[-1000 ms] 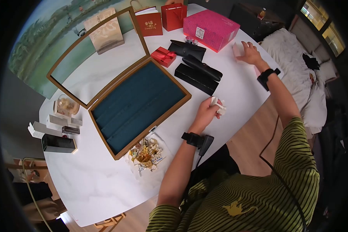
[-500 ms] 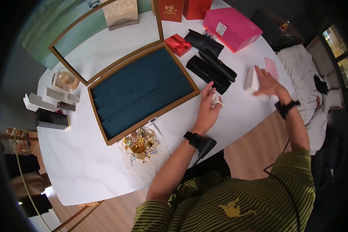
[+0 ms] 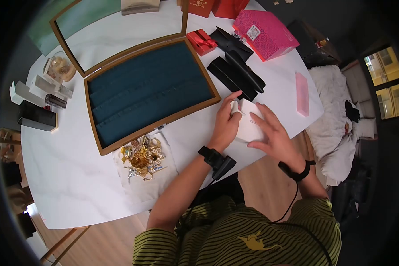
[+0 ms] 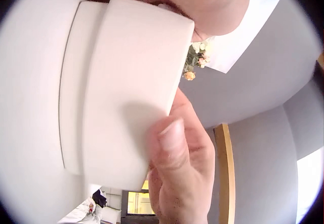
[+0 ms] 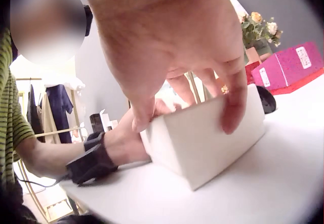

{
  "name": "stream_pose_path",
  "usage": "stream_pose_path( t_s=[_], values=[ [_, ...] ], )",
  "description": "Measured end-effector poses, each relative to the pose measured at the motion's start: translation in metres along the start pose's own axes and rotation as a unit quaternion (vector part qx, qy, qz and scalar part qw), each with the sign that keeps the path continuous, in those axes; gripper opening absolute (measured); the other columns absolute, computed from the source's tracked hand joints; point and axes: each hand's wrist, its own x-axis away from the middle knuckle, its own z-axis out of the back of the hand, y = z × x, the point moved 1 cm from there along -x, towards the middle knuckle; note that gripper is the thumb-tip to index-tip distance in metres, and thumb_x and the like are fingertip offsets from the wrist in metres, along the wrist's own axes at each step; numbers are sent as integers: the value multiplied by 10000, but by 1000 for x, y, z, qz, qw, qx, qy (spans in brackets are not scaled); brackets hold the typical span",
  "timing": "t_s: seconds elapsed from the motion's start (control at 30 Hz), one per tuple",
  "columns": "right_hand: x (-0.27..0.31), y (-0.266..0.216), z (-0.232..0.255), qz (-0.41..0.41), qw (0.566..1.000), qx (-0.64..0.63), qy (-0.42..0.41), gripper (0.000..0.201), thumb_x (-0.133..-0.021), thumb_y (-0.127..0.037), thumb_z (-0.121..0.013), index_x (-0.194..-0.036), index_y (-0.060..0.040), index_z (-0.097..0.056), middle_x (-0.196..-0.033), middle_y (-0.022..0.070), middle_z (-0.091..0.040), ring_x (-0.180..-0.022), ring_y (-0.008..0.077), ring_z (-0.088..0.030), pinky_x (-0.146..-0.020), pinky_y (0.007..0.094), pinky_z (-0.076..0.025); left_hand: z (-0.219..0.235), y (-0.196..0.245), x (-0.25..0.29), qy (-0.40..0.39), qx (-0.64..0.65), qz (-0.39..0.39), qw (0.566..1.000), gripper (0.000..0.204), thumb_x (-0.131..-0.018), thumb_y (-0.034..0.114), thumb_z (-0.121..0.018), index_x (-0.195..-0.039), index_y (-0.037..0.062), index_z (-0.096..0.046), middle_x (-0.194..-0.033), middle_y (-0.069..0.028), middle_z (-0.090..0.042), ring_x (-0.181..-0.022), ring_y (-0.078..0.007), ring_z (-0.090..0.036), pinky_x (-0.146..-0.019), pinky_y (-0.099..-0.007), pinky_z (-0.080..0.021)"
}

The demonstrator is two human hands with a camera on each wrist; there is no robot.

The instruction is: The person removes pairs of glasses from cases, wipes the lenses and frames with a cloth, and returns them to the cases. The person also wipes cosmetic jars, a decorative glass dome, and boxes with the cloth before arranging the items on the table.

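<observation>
A white lidded box (image 3: 248,131) with dark lettering beginning "CHA" stands between my two hands near the table's front edge. My right hand (image 3: 275,135) grips it, thumb on one side and fingers over the other, as the right wrist view also shows on the box (image 5: 212,143). My left hand (image 3: 225,126) pinches a small white crumpled piece (image 3: 236,108) against the box's left side. In the left wrist view, a seam runs along the box (image 4: 134,67) below its lid. What the small piece is, I cannot tell.
An open wooden display case (image 3: 148,93) with teal lining lies left of the hands. Jewelry (image 3: 142,157) is heaped on a white cloth (image 3: 153,190). Black cases (image 3: 232,77), a red gift box (image 3: 201,42), a pink box (image 3: 266,35) and a pink card (image 3: 302,94) surround the work.
My right hand has reached to the far right, taken the white box and brought it left to my left hand. The left hand has kept its small white piece.
</observation>
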Motion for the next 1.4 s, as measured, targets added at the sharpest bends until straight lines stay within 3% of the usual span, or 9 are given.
stream_pose_path(
  t_s=[0.03, 0.07, 0.17, 0.27, 0.4, 0.87, 1.03, 1.17, 1.4],
  values=[
    [-10, 3, 2, 27, 999, -6, 19, 624, -724, -243, -762, -1276, -74, -528, -1389, 178, -399, -1234, 365, -432, -969, 406, -435, 2, 0, 0, 6, 31, 14, 999, 478, -745, -50, -401, -1196, 13, -546, -1118, 4, -489, -885, -89, -447, -832, -221, -381],
    [-19, 7, 14, -138, 977, -158, -32, 550, -729, -214, -758, -1223, -65, -566, -1348, 173, -453, -1156, 372, -497, -906, 398, -462, 3, 1, 0, 7, 30, 10, 999, 478, -745, -50, -401, -1196, 13, -546, -1118, 4, -489, -885, -89, -447, -832, -221, -381],
    [-67, 37, 32, -62, 984, -17, 169, 563, -745, -231, -745, -1208, 13, -536, -1225, 204, -521, -1079, 400, -527, -919, 400, -435, 2, -4, -3, 21, -14, -7, 1000, 531, -729, -61, -382, -1231, 31, -528, -1101, 16, -491, -864, -76, -437, -809, -194, -371],
    [-119, 62, -2, -17, 994, 58, 88, 847, -682, -388, -774, -1308, 45, -401, -1138, 267, -542, -1088, 414, -521, -934, 417, -422, 6, -14, -1, -4, 106, 48, 993, 520, -747, -62, -388, -1256, -11, -476, -1287, -101, -468, -1194, -201, -444, -1024, -285, -320],
    [-151, 78, 0, -47, 997, 4, -53, 991, -655, -427, -791, -1352, 92, -315, -1192, 315, -518, -1118, 383, -533, -949, 355, -414, 6, -11, 0, -4, 44, 25, 999, 477, -779, -31, -405, -1244, 2, -509, -1272, -5, -459, -1063, -96, -473, -938, -215, -358],
    [-73, 136, 32, -291, 942, 120, -116, 770, -684, -428, -683, -1217, 68, -431, -1024, 312, -589, -948, 424, -596, -824, 439, -483, 6, 0, 0, -52, 15, 40, 998, 495, -749, -75, -409, -1232, -5, -497, -1245, -92, -484, -1162, -193, -467, -999, -268, -340],
    [-27, 99, 33, -98, 968, 180, 147, 808, -772, -302, -718, -1368, 37, -291, -1351, 288, -378, -1241, 431, -398, -1013, 441, -368, 7, -3, 1, -48, 21, 22, 998, 513, -720, -52, -393, -1211, 1, -534, -1302, -25, -457, -1146, -122, -448, -966, -232, -340],
    [-3, 13, 26, 2, 995, 50, -83, 772, -679, -306, -791, -1314, -30, -449, -1368, 262, -373, -1275, 410, -368, -1055, 443, -330, 5, 2, 0, -47, 70, 56, 995, 481, -722, -34, -398, -1179, -5, -546, -1295, -22, -465, -1117, -114, -455, -943, -217, -339],
    [-36, 35, 13, -53, 997, 53, 36, 629, -729, -233, -753, -1266, -22, -501, -1344, 315, -374, -1234, 435, -405, -1036, 435, -354, 5, 9, 2, -48, 69, 36, 996, 598, -740, -72, -395, -1337, -33, -412, -1463, -44, -321, -1276, -157, -369, -1024, -249, -296]
  ],
)
